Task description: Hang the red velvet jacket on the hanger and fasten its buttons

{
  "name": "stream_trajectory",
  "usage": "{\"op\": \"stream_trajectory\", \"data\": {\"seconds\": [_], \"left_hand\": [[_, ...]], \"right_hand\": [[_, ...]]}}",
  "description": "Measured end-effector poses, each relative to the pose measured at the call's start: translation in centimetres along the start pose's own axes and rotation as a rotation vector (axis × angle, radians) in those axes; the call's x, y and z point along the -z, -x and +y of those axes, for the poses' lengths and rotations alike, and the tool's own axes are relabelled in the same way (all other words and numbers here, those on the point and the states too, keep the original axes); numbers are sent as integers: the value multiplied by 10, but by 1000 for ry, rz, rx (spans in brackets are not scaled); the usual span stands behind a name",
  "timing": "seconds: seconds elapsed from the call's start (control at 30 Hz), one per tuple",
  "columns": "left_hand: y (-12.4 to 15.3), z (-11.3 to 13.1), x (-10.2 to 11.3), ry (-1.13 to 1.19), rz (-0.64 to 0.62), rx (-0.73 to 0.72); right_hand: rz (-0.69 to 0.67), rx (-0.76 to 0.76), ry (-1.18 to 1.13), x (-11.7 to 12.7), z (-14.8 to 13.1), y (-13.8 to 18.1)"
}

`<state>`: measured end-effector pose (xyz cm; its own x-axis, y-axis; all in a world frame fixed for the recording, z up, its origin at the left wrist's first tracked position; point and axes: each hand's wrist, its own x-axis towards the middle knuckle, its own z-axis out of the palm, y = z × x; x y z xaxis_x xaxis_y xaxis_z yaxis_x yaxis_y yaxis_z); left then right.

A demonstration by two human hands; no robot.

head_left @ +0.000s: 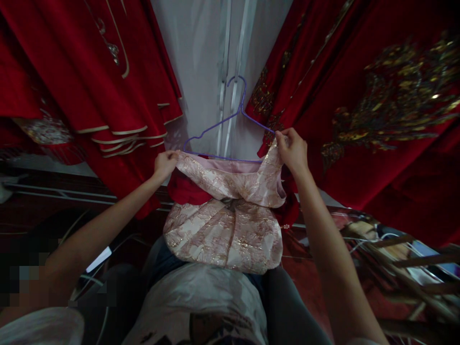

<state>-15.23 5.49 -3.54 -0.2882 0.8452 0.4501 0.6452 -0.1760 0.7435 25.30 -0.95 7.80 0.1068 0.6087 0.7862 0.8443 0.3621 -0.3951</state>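
A small pink brocade dress [230, 230] with a gold sheen hangs in front of my lap. My left hand [166, 165] pinches its left shoulder strap, and my right hand [293, 149] grips the right strap where it meets the hanger. The purple wire hanger [241, 106] has its right arm at the right strap; its left arm shows above the neckline, outside the left strap. Its hook points up, with a pale wall behind. Red cloth [189, 188] shows behind the dress at the waist.
Red garments with light piping [129, 120] hang on the left. Red cloth with gold sequin embroidery [395, 105] hangs on the right. Pale metal poles [226, 48] stand at the back. Wooden bars [413, 278] and other items lie at lower right.
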Motion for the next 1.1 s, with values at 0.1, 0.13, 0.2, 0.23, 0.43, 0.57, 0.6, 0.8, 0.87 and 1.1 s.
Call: {"op": "stream_trajectory", "data": {"seconds": [0.1,0.13,0.2,0.23,0.43,0.57,0.6,0.8,0.87,1.1], "left_hand": [[-3,1,-1,61,5,-12],[-5,2,-1,94,15,-26],[-11,6,-3,153,37,-62],[-14,7,-4,173,42,-78],[-10,1,-2,166,14,-74],[3,-6,2,148,12,-46],[5,-6,3,148,13,-48],[-2,12,7,254,40,-160],[-9,31,6,318,29,-230],[-35,100,3,291,-277,-344]], "right_hand": [[-7,-11,-5,-1,1,0],[-6,-13,-7,0,1,0],[0,-7,-9,0,2,0],[4,-1,-9,1,2,0],[11,-3,-7,2,0,0],[-2,-10,-9,0,0,0],[-4,-12,-4,0,0,0],[-10,-10,4,2,2,-1],[-19,-12,-8,1,3,-1],[-35,-15,-64,-5,9,2]]}}
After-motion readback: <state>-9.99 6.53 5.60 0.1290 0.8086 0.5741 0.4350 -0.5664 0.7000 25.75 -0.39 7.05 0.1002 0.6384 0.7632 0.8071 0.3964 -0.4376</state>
